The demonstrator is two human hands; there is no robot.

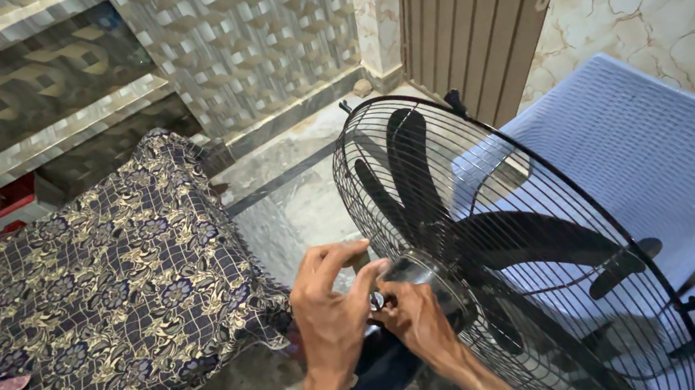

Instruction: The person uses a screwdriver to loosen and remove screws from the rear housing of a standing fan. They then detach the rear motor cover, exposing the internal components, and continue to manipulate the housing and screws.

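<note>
Both hands, left hand (329,306) and right hand (415,315), pinch a small metal knob (376,298) together. Beyond their grip spreads the round black wire fan cage (506,244). Left of it lies a floral quilted bed (84,305).

Black caged fan (509,262), tilted, upright.

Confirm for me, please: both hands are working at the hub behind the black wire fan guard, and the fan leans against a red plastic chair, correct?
Not quite. The head view shows both the left hand and right hand at the hub behind the black wire fan guard, but the plastic chair it leans against is pale blue, not red.
</note>
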